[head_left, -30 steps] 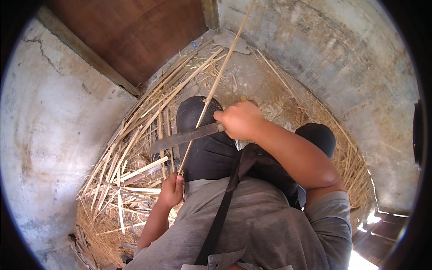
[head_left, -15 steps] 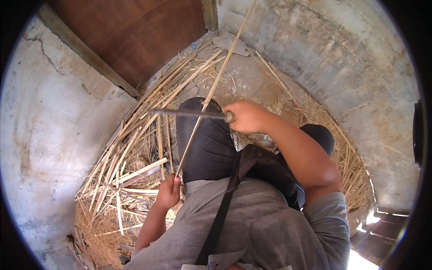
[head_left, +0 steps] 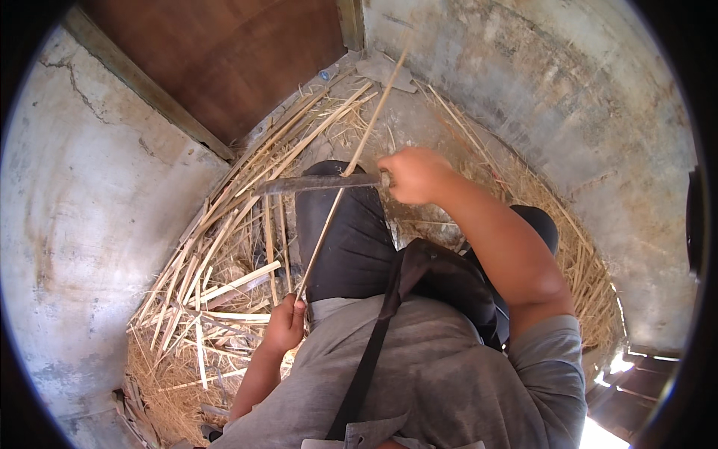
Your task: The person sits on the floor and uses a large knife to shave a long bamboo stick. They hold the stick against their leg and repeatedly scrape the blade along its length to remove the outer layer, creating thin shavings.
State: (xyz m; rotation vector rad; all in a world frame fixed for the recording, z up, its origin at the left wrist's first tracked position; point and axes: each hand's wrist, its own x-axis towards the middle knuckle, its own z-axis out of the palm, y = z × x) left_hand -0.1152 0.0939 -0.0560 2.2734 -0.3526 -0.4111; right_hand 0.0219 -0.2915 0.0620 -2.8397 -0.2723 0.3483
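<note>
My left hand is closed round the near end of a long, thin bamboo strip. The strip slants up across my dark-trousered left knee and away toward the far wall. In my right hand is the handle of a machete. Its long dark blade lies crosswise over the strip, just above the knee, with the flat side showing and the tip pointing left. The blade meets the strip near the knee's far edge; a small curl of shaving shows there. My fingers hide most of the handle.
Many split bamboo strips lie heaped on the floor to my left. Fine shavings cover the ground there, and more pile up along the right wall. A brown door stands at the far left. A flat grey slab lies by the far corner.
The machete has turned so that its flat side shows, and its blade sits slightly higher on the strip. The strip's far end has dropped nearer, and my left hand has shifted slightly down.
</note>
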